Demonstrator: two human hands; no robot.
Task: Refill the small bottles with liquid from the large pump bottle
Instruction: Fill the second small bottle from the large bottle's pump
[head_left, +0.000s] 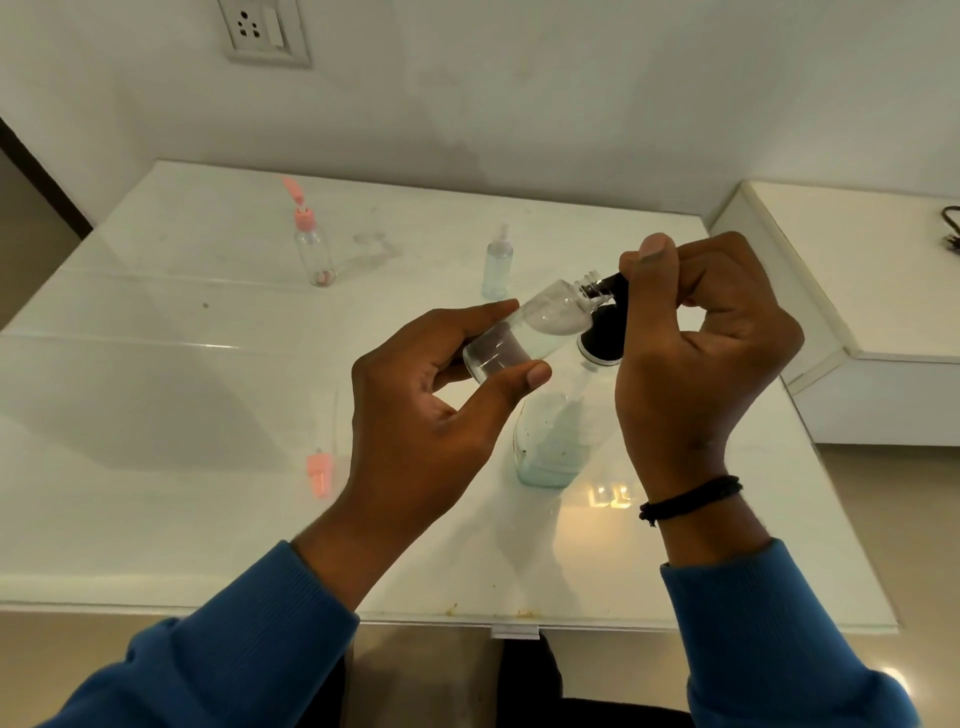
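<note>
Clear round bottle (540, 325), tilted, pinched between left hand (436, 395) fingers; right hand (696, 353) fingers curled on black pump (605, 332) nozzle at its threaded neck.

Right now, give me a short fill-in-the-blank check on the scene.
1. The left hand holds a small clear bottle that has no ____ on it.
2. The right hand grips the black ____ of the large bottle.
3. The loose cap lying on the table is ____ in colour.

Missing words: cap; pump; pink
</note>
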